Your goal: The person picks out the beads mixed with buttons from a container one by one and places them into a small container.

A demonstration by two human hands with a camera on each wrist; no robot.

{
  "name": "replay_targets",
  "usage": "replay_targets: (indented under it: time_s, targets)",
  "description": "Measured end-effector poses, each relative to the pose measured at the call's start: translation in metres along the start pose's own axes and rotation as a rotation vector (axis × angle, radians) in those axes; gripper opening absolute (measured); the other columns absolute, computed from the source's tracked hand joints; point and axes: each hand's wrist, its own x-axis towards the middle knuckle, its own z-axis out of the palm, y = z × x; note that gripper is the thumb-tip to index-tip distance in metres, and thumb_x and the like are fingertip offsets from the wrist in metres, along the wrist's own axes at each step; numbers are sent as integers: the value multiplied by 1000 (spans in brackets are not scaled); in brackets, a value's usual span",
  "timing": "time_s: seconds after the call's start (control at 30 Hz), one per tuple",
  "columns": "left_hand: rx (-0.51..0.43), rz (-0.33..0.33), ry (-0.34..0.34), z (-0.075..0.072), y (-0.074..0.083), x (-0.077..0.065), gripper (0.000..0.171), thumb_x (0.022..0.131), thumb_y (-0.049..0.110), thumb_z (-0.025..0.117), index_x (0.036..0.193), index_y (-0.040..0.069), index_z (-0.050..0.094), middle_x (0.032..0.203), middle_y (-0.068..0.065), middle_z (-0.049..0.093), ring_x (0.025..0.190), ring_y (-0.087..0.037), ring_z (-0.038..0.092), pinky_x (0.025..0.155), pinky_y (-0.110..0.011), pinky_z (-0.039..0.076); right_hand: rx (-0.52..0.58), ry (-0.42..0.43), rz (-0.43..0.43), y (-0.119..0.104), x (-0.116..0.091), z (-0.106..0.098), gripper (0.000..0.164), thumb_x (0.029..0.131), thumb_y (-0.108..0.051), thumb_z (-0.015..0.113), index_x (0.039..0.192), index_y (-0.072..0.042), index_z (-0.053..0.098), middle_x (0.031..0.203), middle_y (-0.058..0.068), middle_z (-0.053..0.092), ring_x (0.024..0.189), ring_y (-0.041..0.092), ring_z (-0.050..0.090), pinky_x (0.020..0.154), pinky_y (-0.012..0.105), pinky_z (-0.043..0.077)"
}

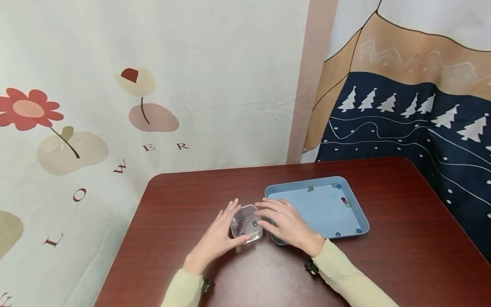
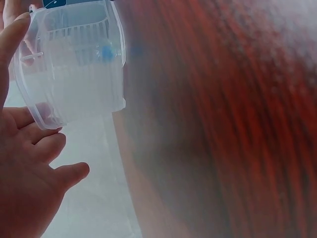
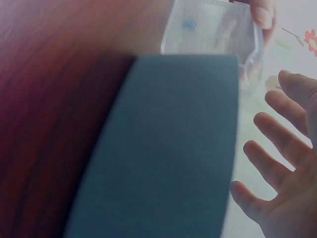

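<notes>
In the head view, a clear plastic container [image 1: 245,218] stands on the table left of the blue tray. My left hand [image 1: 216,238] grips it, thumb at the near rim and fingers along the left side. A dark glassy marble [image 1: 255,224] lies inside; a blue marble [image 2: 107,52] shows through the wall in the left wrist view. My right hand [image 1: 285,224] hovers over the tray's left end, fingers spread and fingertips close to the container's right rim. The right wrist view shows nothing between those fingers [image 3: 280,136].
The blue tray [image 1: 318,213] has a low raised rim. Around its inside lie several marbles, among them blue ones [image 1: 358,231], a red one [image 1: 343,200] and a green one [image 1: 348,205]. Behind the dark red wooden table [image 1: 203,192] hangs a printed curtain [image 1: 230,85].
</notes>
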Motion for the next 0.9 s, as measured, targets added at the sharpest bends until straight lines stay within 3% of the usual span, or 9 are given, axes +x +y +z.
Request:
replay_targets:
  time_s: [0.3,0.43,0.9]
  targets:
    - [-7,-27,-20,-1,0,0,97,85,49,82,158,2,39,170,-10,27,157,-29,21,126,-57,20,-11,-8,91,3,-12,-35,32,97,-27,75,125,-13,76,139,4,66,136,27,56,113,55,44]
    - [-7,-30,-16,0,0,0,97,85,50,82,158,2,40,169,-11,28,157,-29,21,126,-57,21,-8,-29,166,9,-17,-53,37,97,-28,75,130,-13,74,144,4,63,141,27,51,115,58,41]
    - [-16,-41,-24,1,1,1,96,86,54,80,159,6,40,171,-5,25,157,-25,19,127,-52,19,-118,-62,267,50,-39,-98,47,95,-30,77,137,-10,68,148,11,59,142,35,49,114,66,38]
